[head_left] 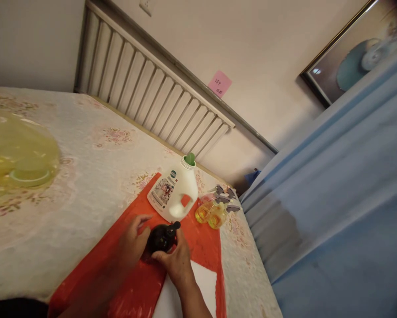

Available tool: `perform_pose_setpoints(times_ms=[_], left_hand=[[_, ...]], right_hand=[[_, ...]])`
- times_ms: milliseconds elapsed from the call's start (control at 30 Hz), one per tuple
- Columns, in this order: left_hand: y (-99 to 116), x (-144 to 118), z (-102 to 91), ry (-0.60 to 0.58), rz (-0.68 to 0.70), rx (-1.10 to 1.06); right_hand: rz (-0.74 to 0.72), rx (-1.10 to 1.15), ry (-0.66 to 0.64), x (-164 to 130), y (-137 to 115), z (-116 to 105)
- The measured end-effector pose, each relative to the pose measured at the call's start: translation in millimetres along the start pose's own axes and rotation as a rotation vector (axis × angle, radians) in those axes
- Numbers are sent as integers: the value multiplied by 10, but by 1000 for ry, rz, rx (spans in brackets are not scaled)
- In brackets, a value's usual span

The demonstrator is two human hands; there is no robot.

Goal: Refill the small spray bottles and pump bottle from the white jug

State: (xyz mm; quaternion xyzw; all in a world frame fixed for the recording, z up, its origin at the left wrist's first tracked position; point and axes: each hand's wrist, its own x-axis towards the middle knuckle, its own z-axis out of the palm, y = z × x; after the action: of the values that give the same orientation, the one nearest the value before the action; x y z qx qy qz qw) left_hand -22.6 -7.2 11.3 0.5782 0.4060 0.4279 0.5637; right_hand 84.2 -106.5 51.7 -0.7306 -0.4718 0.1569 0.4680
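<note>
A small dark bottle (161,237) stands on a red plastic sheet (132,282). Both of my hands are on it. My left hand (134,240) wraps its left side, and my right hand (175,260) grips it from the near right, fingers close to its dark cap. Just beyond the dark bottle stands a white detergent jug (173,192) with a green spout and no cap. To the right of the jug lies a small clear bottle of yellow liquid (211,213) with grey decorations on top.
A flowered tablecloth (85,176) covers the surface. A yellow translucent lid or bowl (17,163) sits at far left. A white sheet (185,291) lies on the red plastic. A radiator (145,88) lines the wall; a blue curtain (334,198) hangs at right.
</note>
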Motion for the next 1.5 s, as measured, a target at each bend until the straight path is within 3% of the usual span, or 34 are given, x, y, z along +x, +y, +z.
perform_pose_setpoints(times_ms=[300, 467, 633, 767, 933, 1167, 1500], left_hand=[[-37, 30, 22, -6, -14, 41], [-55, 50, 9, -30, -47, 84], [-76, 75, 6, -22, -36, 84], [-4, 54, 4, 7, -37, 84], [43, 29, 6, -17, -85, 100], [-91, 49, 44, -69, -73, 130], [-172, 45, 90, -120, -61, 174]], right_hand=[[1, -8, 22, -32, 99, 105], [41, -26, 38, 35, 56, 36], [94, 143, 109, 141, 169, -87], [108, 255, 180, 223, 318, -293], [125, 147, 340, 320, 526, -700], [196, -23, 531, 421, 842, -1227], [264, -271, 634, 559, 1111, -1522]])
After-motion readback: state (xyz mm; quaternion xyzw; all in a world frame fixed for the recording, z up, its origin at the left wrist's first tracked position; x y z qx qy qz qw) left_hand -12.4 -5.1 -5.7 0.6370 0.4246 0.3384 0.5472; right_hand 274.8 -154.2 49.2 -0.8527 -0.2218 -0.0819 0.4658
